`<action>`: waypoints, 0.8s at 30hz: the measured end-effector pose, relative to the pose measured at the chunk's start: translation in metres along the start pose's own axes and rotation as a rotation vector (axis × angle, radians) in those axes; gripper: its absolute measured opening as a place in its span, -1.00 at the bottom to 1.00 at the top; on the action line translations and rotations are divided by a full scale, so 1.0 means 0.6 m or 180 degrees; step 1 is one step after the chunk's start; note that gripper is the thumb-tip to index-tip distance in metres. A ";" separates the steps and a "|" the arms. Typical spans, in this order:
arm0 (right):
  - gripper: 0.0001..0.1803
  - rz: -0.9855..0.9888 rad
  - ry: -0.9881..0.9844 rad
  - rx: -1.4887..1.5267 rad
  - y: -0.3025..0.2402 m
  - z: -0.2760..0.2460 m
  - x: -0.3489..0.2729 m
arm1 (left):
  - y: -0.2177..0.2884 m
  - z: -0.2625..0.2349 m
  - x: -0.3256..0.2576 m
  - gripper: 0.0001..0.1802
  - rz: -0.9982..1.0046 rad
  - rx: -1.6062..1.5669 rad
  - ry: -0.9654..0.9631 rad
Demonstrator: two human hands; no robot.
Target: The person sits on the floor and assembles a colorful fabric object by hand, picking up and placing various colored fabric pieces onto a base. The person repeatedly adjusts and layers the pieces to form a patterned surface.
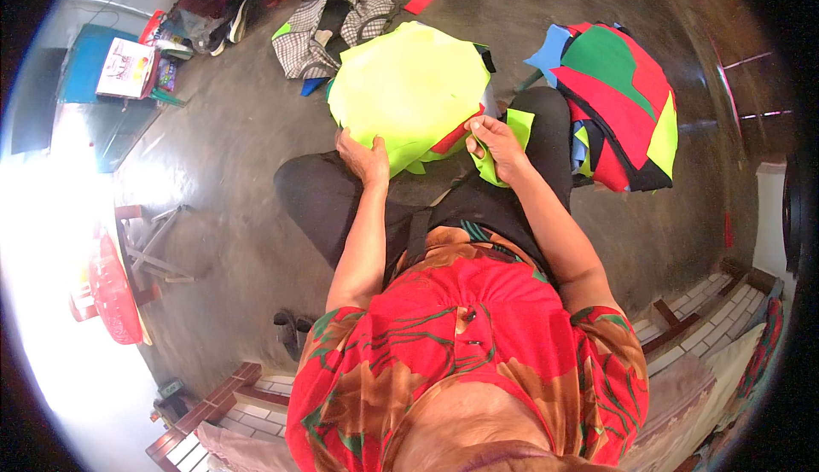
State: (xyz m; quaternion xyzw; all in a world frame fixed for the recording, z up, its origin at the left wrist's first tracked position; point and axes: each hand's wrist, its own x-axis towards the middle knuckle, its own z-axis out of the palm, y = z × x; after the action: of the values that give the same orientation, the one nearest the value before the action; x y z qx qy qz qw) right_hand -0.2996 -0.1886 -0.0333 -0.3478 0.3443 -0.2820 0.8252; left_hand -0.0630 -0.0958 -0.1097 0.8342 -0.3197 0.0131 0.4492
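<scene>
In front of my knees lies a stack of fabric pieces with a large neon-yellow piece (414,84) on top. My left hand (365,159) is closed on its near-left edge, thumb on top and fingers under it. My right hand (502,148) pinches a lime-green fabric piece (520,122), which hangs down below the fingers and stands up behind them. A red fabric strip (456,133) sticks out at the stack's near-right edge, close to my right fingertips. What lies under the yellow piece is mostly hidden.
To the right stands a heap of red, green, black and yellow fabric (631,88). A checked cloth (311,32) and a small red scrap (419,2) lie on the floor (230,156) beyond. A teal table (90,58) is far left; a red chair (113,288) stands left.
</scene>
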 end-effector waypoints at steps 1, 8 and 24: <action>-0.85 -0.0036 0.0022 0.0053 0.000 -0.002 -0.002 | 0.026 -0.006 -0.003 -0.46 0.0417 0.0239 0.0131; -0.81 -0.0255 -0.0057 0.0470 0.005 -0.014 0.010 | 0.155 -0.037 -0.080 -0.50 -0.0833 -0.2508 -0.2878; -0.75 -0.0289 -0.0453 0.1054 -0.004 -0.016 0.009 | 0.220 -0.007 -0.105 -0.20 -0.1149 -0.3058 -0.3394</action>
State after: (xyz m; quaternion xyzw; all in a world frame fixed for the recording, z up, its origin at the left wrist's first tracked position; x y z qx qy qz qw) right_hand -0.3043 -0.1977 -0.0385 -0.2415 0.2179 -0.3465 0.8799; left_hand -0.1838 -0.1113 -0.0289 0.4784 -0.3228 -0.6094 0.5437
